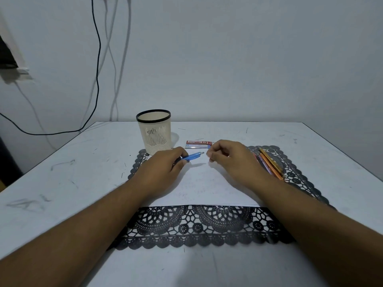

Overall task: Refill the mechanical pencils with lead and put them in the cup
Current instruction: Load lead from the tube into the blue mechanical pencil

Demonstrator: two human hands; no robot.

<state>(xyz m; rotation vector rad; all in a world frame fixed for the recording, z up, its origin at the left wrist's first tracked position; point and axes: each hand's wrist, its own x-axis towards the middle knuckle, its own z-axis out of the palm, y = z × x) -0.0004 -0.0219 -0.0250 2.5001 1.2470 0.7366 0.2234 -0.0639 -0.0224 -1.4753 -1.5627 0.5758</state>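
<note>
Blue mechanical pencil (191,157) clamped in my left hand (163,164); right hand's (228,156) fingers (210,155) pinched together, so I align lead squarely with the open end.

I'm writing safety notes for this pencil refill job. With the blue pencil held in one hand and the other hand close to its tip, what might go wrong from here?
1. The right hand seems to pinch something tiny near the blue pencil, which the left hand grips; a thin lead could snap or drop.
2. The right forearm lies beside the spare pencils and may nudge them.
3. The lead case sits just behind the hands and could be knocked.
</note>
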